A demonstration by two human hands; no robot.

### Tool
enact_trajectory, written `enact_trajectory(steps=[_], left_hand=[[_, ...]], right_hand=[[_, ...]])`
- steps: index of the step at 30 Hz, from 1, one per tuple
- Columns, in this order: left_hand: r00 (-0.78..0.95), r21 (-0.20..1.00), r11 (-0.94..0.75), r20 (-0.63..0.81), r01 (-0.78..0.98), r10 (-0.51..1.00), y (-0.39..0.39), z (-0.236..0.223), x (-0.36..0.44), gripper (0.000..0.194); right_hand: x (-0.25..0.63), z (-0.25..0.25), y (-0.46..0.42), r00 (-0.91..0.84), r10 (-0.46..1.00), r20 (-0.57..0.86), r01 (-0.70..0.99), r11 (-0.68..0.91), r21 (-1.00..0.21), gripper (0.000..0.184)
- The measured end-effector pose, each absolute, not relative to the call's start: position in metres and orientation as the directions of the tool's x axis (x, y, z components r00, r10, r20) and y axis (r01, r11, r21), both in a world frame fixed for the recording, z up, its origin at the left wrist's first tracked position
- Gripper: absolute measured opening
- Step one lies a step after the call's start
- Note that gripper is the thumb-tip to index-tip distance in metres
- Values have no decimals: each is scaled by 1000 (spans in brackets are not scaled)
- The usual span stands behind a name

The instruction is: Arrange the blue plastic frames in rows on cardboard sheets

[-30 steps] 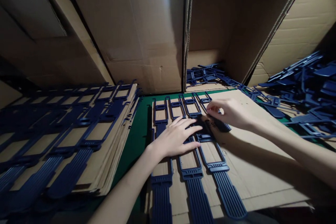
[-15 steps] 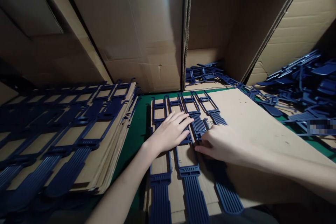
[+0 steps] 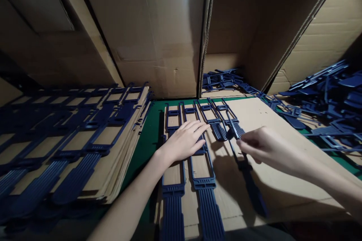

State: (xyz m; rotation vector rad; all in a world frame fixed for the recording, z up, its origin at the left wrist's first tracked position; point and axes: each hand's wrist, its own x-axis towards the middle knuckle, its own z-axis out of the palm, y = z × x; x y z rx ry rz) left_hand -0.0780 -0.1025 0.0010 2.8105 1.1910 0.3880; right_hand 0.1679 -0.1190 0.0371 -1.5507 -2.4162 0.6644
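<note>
My left hand (image 3: 185, 140) rests with fingers stretched out over dark blue plastic frame parts (image 3: 210, 211) laid in rows on a cardboard sheet (image 3: 283, 162). Each part has an open rectangular frame and a ribbed, tongue-like strip. Between thumb and curled fingers, my right hand (image 3: 264, 146) pinches another blue plastic frame part (image 3: 254, 194). It is tilted on its side and raised off the sheet, its shadow falling on the cardboard. The fingers hide part of its frame. Another row of similar parts (image 3: 206, 108) lies beyond my hands.
To the left stands a stack of cardboard sheets (image 3: 128, 158) with rows of blue parts on top. A loose heap of blue parts (image 3: 330, 101) lies at the right. Large cardboard boxes (image 3: 158, 45) stand behind, and green table surface (image 3: 147, 131) shows between the stacks.
My right hand has moved right, lifting and tilting the blue part away from the row. My left hand has stayed nearly in place.
</note>
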Motion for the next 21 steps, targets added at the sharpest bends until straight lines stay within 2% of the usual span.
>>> enact_trajectory(steps=[5, 9, 12, 17, 21], left_hand=[[672, 148, -702, 206, 697, 711, -102, 0, -78, 41], [669, 138, -697, 201, 704, 715, -103, 1, -78, 39], [676, 132, -704, 200, 698, 709, -102, 1, -77, 38], [684, 125, -712, 208, 691, 700, -102, 2, -77, 37], [675, 113, -702, 204, 703, 709, -102, 2, -78, 37]], right_hand=[[190, 28, -120, -422, 889, -180, 694, 188, -695, 52], [197, 8, -115, -435, 847, -306, 622, 37, -782, 51], [198, 1, -111, -452, 823, -343, 607, 2, -795, 48], [196, -6, -106, -509, 787, -348, 642, 79, -763, 43], [188, -6, -109, -487, 784, -385, 703, 90, -706, 39]])
